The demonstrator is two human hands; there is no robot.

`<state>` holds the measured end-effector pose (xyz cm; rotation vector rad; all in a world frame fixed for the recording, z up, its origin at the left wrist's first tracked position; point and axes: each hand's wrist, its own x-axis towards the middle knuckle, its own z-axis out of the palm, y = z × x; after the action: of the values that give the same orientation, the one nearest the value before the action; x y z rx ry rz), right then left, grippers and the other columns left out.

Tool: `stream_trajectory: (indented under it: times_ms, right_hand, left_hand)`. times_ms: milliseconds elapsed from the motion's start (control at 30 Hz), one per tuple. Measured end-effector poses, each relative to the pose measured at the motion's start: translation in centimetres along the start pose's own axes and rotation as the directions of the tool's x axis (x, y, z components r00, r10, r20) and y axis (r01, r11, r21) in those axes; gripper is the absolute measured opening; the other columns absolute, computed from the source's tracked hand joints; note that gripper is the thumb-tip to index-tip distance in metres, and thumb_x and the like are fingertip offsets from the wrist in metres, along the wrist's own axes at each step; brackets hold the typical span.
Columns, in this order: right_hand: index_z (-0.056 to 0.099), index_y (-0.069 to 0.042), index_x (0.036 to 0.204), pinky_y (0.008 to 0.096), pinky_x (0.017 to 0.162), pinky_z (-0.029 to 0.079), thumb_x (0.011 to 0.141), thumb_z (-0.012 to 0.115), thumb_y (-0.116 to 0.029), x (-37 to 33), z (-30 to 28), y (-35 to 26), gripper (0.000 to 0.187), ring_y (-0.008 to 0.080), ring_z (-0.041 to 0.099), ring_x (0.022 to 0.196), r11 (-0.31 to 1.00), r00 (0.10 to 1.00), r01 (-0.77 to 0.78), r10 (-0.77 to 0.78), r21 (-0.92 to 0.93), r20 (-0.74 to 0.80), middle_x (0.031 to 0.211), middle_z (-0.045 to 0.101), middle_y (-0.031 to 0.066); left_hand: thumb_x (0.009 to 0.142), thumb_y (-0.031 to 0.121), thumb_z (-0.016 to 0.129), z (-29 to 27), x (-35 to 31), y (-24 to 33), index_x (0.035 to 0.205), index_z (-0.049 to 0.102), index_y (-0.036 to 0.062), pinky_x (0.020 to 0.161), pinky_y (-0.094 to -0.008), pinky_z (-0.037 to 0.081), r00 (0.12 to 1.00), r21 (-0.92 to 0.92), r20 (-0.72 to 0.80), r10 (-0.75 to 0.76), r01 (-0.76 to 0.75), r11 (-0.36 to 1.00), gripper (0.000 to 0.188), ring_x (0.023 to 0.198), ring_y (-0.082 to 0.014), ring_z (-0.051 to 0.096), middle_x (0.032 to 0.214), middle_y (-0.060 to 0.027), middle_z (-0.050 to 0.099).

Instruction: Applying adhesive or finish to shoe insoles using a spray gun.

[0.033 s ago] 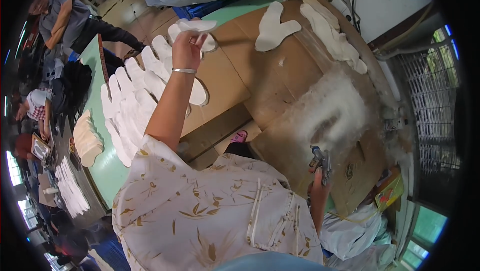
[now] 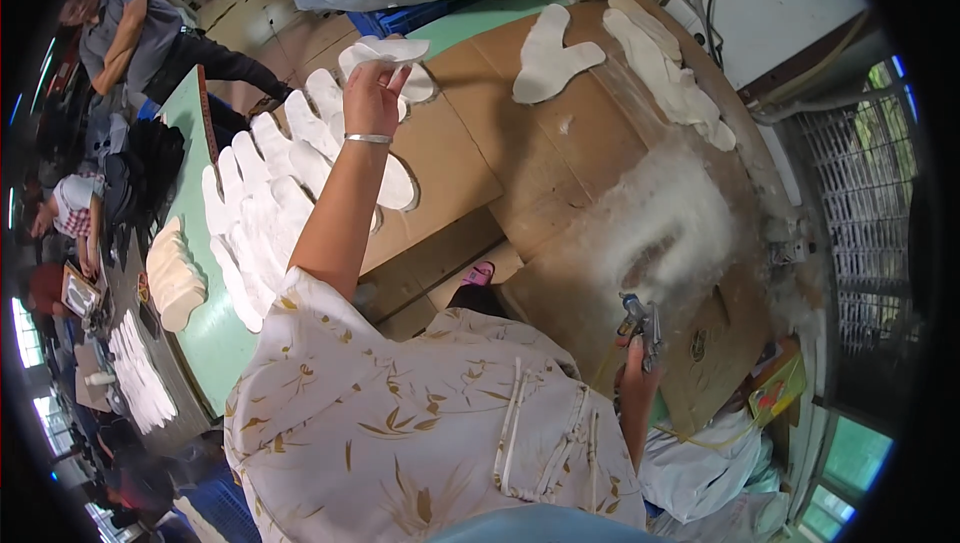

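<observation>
My left hand [image 2: 375,98], with a silver bangle at the wrist, pinches a white insole [image 2: 400,48] over the far end of the spread insoles. Several white insoles [image 2: 265,208] lie in overlapping rows on the left of the table, under and beside my left forearm. My right hand [image 2: 635,368] is wrapped round a metal spray gun [image 2: 640,323] at the lower right. The gun's front end points toward a whitish, fuzzy coated patch [image 2: 660,223] on the cardboard. My fingers partly hide the gun's handle.
Brown cardboard [image 2: 470,133] covers the work surface. Two insoles [image 2: 550,58] lie in a V at the far side, near a whitish pile [image 2: 665,68]. A gap in the cardboard opens before me. A stack of cream insoles [image 2: 175,278] stands left; a person [image 2: 130,33] is beyond.
</observation>
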<state>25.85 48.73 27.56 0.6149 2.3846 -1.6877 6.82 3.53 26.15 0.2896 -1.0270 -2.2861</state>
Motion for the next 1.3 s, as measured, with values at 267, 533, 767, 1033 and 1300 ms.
stream_trajectory:
  times_ms: [267,533,767,1033,1300]
  right_hand:
    - [0.058,-0.003,0.095,0.0224,0.039,0.029,0.091,0.050,-0.023,-0.4,0.1,1.1,0.022,0.0034,0.038,0.042,0.998,0.996,-0.063,0.064,-0.014,0.058,0.070,0.056,-0.0007]
    - [0.058,-0.004,0.101,0.0221,0.036,0.029,0.091,0.050,-0.026,-0.3,-0.6,3.4,0.026,0.0033,0.038,0.040,0.991,0.992,-0.102,0.108,-0.089,0.072,0.075,0.060,0.0030]
    - [0.064,-0.005,0.085,0.0229,0.039,0.027,0.090,0.052,-0.027,0.1,-0.6,4.7,0.026,0.0035,0.037,0.040,0.990,0.998,-0.061,0.059,-0.126,-0.017,0.052,0.046,-0.0036]
    - [0.064,-0.004,0.084,0.0239,0.038,0.027,0.088,0.054,-0.027,-0.5,0.4,5.2,0.026,0.0040,0.039,0.040,0.990,0.992,-0.092,0.081,-0.103,-0.100,0.050,0.045,-0.0039]
    - [0.059,0.004,0.093,0.0281,0.061,0.041,0.086,0.055,-0.013,-1.9,0.9,5.1,0.019,0.0107,0.048,0.069,0.986,0.972,-0.162,0.152,-0.042,-0.182,0.073,0.056,0.0035]
  left_hand:
    - [0.081,0.004,0.057,-9.7,-6.1,-10.3,0.079,0.050,0.0024,0.074,-0.0312,0.050,0.943,0.060,-0.333,-0.026,0.048,0.997,0.007,0.074,-0.0144,0.053,0.079,-0.0045,0.052]
    - [0.084,0.013,0.058,-12.5,-14.3,-16.8,0.102,0.050,-0.0023,0.064,-0.0285,0.053,0.808,0.078,-0.543,-0.227,0.318,0.945,0.025,0.074,-0.0189,0.061,0.090,-0.0113,0.059]
    - [0.084,0.018,0.058,-8.8,-17.2,-18.2,0.109,0.050,0.0000,0.059,-0.0297,0.052,0.763,0.513,-0.325,-0.559,0.639,0.573,0.032,0.070,-0.0180,0.062,0.088,-0.0113,0.061]
    - [0.077,0.023,0.058,-3.1,5.8,-30.3,0.092,0.062,-0.0064,0.069,-0.0406,0.050,0.992,0.960,-0.037,-0.121,0.069,0.273,0.033,0.079,-0.0358,0.064,0.081,-0.0240,0.064]
    - [0.075,0.016,0.061,1.0,9.9,-31.7,0.082,0.060,0.0033,0.050,-0.0307,0.048,0.726,0.744,-0.164,-0.667,0.535,0.399,0.015,0.061,-0.0224,0.059,0.068,-0.0077,0.058]
